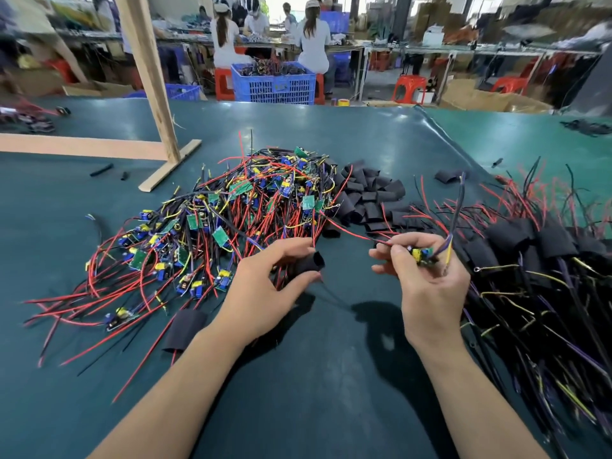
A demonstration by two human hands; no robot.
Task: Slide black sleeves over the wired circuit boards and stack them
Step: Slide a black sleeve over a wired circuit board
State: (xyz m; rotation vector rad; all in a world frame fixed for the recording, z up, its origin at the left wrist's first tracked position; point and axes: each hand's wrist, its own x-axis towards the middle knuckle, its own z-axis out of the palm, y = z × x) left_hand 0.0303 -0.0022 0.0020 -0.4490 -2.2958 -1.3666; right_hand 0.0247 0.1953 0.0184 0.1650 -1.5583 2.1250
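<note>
My left hand (268, 286) pinches a short black sleeve (309, 264) between thumb and fingers, its open end facing right. My right hand (427, 286) grips a small wired circuit board (421, 254) with yellow and blue parts; its purple and yellow wires rise above the hand, and red and black wires run left toward the sleeve. A gap separates the sleeve from the board. A big heap of bare wired boards (212, 233) lies to the left. Loose black sleeves (367, 197) are piled behind the hands. Sleeved boards (543, 270) are stacked at the right.
A wooden post on a flat base (155, 111) stands at the back left of the green table mat (331, 376). One sleeved board (183, 329) lies beside my left forearm. Blue crates (275, 84), red stools and seated people fill the background.
</note>
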